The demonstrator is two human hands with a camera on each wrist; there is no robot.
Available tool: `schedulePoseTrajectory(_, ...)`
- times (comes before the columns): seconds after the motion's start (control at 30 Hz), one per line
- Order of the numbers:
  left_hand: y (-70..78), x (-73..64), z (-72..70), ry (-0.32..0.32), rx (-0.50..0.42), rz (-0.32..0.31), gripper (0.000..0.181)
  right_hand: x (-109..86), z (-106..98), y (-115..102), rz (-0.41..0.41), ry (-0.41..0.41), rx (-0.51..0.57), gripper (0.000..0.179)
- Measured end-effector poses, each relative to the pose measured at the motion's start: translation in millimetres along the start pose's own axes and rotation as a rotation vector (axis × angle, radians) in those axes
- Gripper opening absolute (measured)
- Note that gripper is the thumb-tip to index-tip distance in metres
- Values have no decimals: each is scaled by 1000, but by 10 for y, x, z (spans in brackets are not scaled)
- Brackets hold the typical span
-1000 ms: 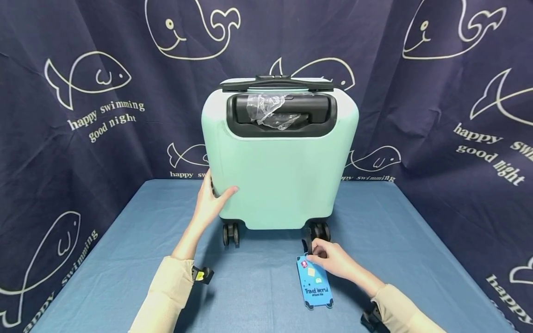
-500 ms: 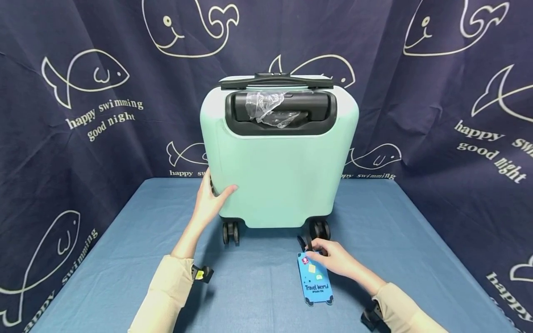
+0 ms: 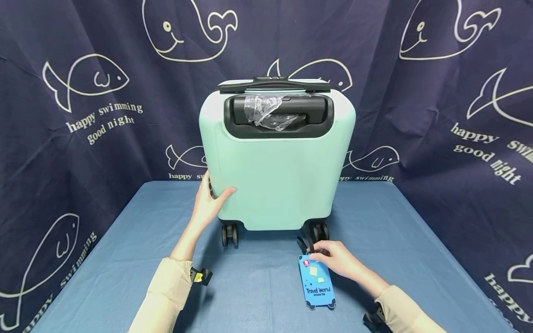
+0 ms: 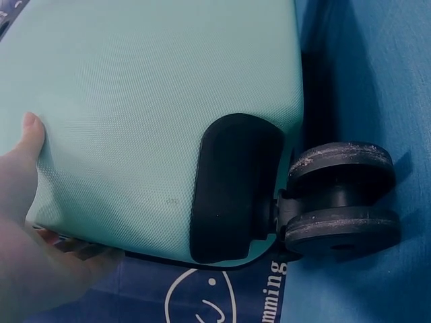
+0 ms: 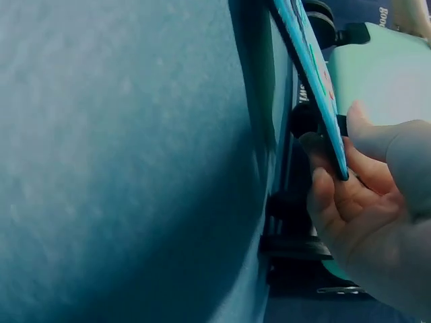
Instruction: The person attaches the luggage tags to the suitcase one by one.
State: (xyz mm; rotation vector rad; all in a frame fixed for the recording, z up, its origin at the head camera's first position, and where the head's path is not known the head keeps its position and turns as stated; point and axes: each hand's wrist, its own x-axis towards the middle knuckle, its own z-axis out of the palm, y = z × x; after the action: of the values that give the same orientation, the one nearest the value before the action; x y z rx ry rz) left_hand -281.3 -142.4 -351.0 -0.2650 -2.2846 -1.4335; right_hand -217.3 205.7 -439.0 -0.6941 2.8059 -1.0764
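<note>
A mint-green suitcase (image 3: 272, 180) stands upright on its black wheels in the middle of the head view. My left hand (image 3: 207, 203) holds its lower left side, thumb on the broad face and fingers round the edge. In the left wrist view the thumb lies on the textured shell (image 4: 135, 101), near a double wheel (image 4: 343, 225). By the right wheel, my right hand (image 3: 335, 259) pinches a blue luggage tag (image 3: 317, 284) at its top, where a black strap (image 3: 302, 245) comes off. The right wrist view shows the tag (image 5: 316, 74) nearly edge-on between thumb and fingers.
A blue cloth (image 3: 250, 286) covers the table. Dark blue curtains (image 3: 266, 32) with fish and whale drawings surround it at the back and sides. Clear plastic film (image 3: 266, 111) clings to the recessed black trolley handle (image 3: 308, 108), below a black carry handle (image 3: 275, 84).
The luggage tag has shifted slightly to the right under my right hand, and its strap end now points further left. My left hand stays on the suitcase, which has not visibly moved.
</note>
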Motion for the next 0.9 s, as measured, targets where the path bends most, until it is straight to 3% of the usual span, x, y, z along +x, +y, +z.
schedulePoseTrajectory(0.47,-30,3,19,3,-8,-4,82,-23,-80,-6,-58,29,12,10)
schedulePoseTrajectory(0.6,-32,1,18,-4,-19,-15,83,-41,-90,-15,-39,33,24,10)
schedulePoseTrajectory(0.9,105,-41,-12,-18,-58,-24,80,-77,-112,-44,-7,54,8,10)
